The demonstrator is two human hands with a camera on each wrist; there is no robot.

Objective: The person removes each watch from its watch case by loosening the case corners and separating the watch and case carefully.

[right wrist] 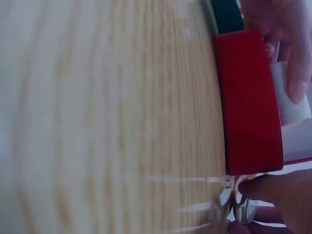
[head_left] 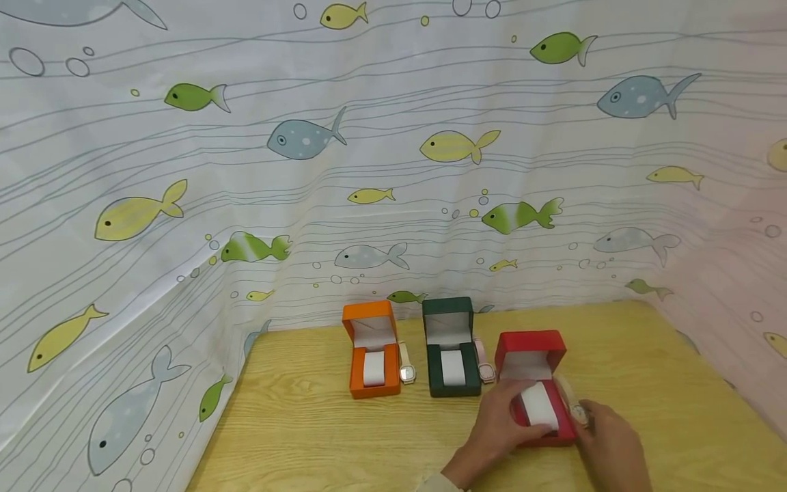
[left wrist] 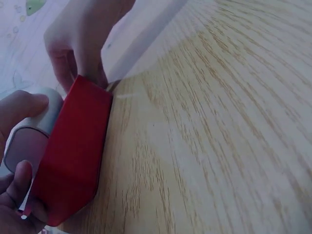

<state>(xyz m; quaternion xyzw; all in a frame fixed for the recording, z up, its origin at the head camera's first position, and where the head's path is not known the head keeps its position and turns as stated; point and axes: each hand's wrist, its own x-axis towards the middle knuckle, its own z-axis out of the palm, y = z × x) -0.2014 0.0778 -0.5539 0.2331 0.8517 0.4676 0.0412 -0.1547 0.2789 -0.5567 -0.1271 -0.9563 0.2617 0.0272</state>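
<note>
Left hand (head_left: 494, 427) grip pinches white cushion (head_left: 540, 406) in red box (head_left: 536, 383); right hand (head_left: 605, 437) grip holds watch (head_left: 578, 410) alongside. Lift cushion straight, steady the box.

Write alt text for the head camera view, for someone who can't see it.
A person's left hand grips the white cushion in an open red box, while the right hand touches a watch beside it. Open orange and green boxes stand behind on a wooden table.
</note>
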